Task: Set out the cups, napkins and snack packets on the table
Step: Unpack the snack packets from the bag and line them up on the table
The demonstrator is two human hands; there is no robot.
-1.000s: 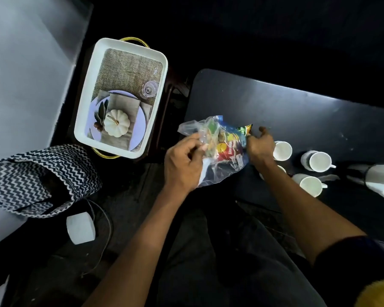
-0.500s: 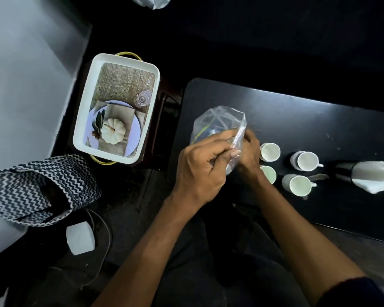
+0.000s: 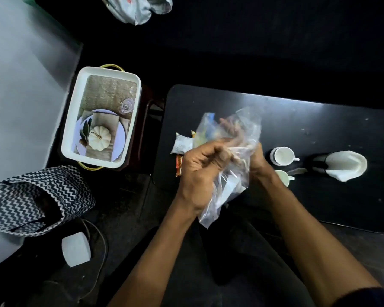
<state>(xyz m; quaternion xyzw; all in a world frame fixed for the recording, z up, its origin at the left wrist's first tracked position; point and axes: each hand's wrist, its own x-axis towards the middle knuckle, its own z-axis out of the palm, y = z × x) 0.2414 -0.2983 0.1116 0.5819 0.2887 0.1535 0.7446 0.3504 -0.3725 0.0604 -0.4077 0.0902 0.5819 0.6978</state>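
Observation:
Over the near left part of the black table (image 3: 308, 120) I hold a clear plastic bag (image 3: 226, 191). My left hand (image 3: 203, 169) is closed on its side. My right hand (image 3: 242, 140) is inside or behind the plastic, fingers blurred, gripping the bag. Snack packets (image 3: 182, 145) lie on the table just left of my hands, one white, one red-orange; another coloured one shows through the bag. Two white cups (image 3: 283, 155) stand right of my hands, the nearer cup (image 3: 283, 177) partly hidden by my right wrist. A black holder with white napkins (image 3: 344, 165) stands further right.
A white tray (image 3: 71, 129) with a printed place-setting picture sits on a stool left of the table. A zigzag black-and-white bag (image 3: 31, 196) and a white block (image 3: 75, 249) lie on the floor at the left. A crumpled bag (image 3: 138, 7) is at the top.
Snack packets that were inside the clear bag now lie on the table to the left of my hands. The bag has been turned and crumpled between both hands. The camera has tilted, shifting the scene down.

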